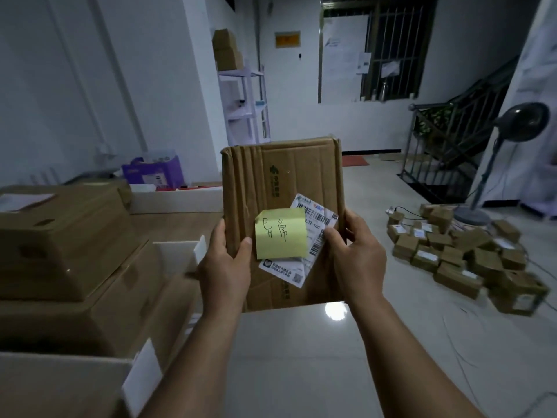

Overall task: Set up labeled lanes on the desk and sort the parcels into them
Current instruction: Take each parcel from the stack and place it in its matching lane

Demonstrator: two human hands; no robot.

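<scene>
- Currently, the left hand (pixel 224 267) and the right hand (pixel 357 254) are gripping the parcel (pixel 283 182) by its lower side edges, thumbs on its face, holding it upright at centre frame.
- The yellow sticky note (pixel 280 233) is lying over the shipping label (pixel 283 271); a brushing thumb is probably the likeliest thing to peel it off.
- Stacked boxes (pixel 75 251) are crowding the lower left, while the floor pile (pixel 470 254) is sitting well apart at right, leaving open room ahead.

Dim bluish light, round glare spot on glossy floor (pixel 301 357), wide-angle warp at the edges.
</scene>
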